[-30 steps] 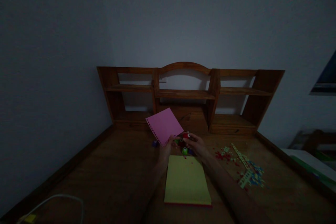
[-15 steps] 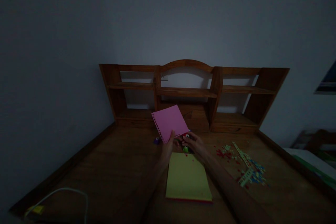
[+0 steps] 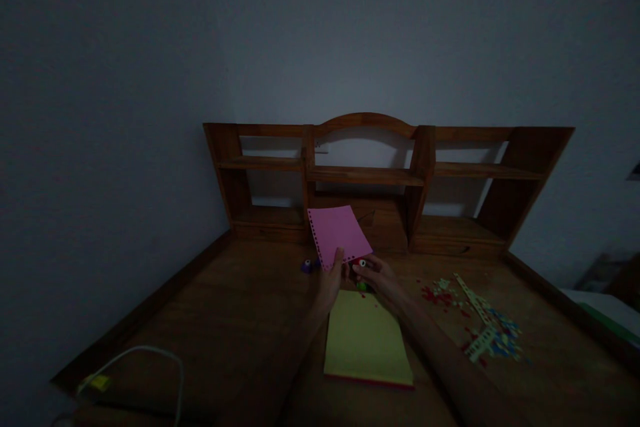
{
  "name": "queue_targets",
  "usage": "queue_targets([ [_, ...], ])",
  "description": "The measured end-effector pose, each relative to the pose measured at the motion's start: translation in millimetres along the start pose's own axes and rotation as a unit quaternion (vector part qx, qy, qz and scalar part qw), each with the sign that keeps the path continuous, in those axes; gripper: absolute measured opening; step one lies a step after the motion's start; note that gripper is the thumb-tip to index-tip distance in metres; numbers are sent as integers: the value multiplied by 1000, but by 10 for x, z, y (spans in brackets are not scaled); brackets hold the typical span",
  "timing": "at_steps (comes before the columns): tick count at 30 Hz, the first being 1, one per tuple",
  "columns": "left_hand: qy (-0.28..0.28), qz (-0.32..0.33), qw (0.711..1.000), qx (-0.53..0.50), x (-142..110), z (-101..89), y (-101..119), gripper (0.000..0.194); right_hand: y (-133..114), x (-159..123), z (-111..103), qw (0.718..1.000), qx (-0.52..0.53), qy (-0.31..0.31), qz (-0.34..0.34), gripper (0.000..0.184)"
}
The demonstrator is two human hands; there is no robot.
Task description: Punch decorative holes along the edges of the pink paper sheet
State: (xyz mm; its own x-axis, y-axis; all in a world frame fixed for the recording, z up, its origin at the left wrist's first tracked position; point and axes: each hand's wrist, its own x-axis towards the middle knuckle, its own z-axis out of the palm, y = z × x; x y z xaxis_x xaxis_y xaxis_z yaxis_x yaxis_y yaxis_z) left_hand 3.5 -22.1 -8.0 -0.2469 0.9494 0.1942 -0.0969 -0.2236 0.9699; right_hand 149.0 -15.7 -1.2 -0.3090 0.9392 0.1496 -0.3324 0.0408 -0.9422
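Note:
A pink sheet of paper (image 3: 340,230), with a row of holes down its left side and more dark marks along its lower edge, is tilted up above the desk. My left hand (image 3: 332,276) pinches its lower edge, thumb on the front. At the sheet's lower right corner, my right hand (image 3: 377,273) is closed on a small red thing with a round white eye (image 3: 361,263); its exact kind is unclear in the dim light. Just below lies a small green thing (image 3: 362,286). A purple one with an eye (image 3: 307,266) sits left of the sheet.
In front of me lies a yellow paper stack (image 3: 369,340) with a few red bits on it. To the right are scattered paper bits (image 3: 436,295) and pale holed strips (image 3: 481,343). A wooden shelf (image 3: 367,177) stands behind; a white cable (image 3: 150,349) curves at lower left.
The pink sheet has turned slightly and leans back more. Both hands keep their hold near its lower edge. The whole view has shifted a little to the left.

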Motion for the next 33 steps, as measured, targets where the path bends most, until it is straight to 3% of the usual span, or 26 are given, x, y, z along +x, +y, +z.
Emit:
queue_targets([
  [4,20,17,999,-29,-21,41,-8,40,28,12,-14,1000,24,14,2,45],
  [7,28,30,997,-65,-64,62,37,44,20,10,-22,999,33,-1,4,42],
  [12,52,35,997,-33,-72,37,60,37,-12,10,-48,997,68,-4,23,41],
  [18,42,37,998,23,-6,-15,41,41,-26,-8,-64,998,61,-20,22,44],
  [27,35,64,995,63,-96,-50,133,35,-11,6,-64,999,35,-13,3,42],
  [33,22,77,995,53,-73,-40,92,38,-24,-1,-56,998,56,9,16,44],
])
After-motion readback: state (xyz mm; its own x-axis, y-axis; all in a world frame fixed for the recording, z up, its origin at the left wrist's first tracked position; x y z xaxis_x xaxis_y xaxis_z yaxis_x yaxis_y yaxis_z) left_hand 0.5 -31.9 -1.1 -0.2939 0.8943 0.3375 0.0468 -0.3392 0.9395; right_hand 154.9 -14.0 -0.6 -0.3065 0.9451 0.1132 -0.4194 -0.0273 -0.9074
